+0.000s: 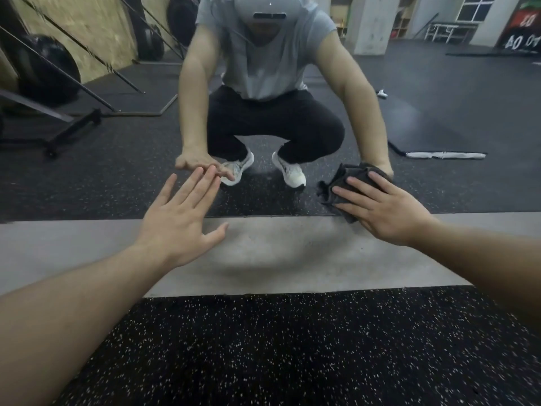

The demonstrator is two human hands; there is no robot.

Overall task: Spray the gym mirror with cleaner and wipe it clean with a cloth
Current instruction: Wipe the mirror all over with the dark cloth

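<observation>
Glossy glass mirror (409, 118), crumpled dark soft cloth (336, 186), matt grey concrete ledge (278, 253), speckled rubber floor (292, 347).

Black speckled rubber floor (292, 347) ends at a grey concrete strip (278, 253). The strip runs along the base of the mirror (424, 112).

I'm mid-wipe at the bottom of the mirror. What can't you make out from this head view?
- Spray bottle: none in frame.
- Dark cloth: the right hand covers most of it.
- Streaks or wet cleaner on the mirror: too faint to judge.
- Left hand fingertips: contact with the glass unclear.
</observation>
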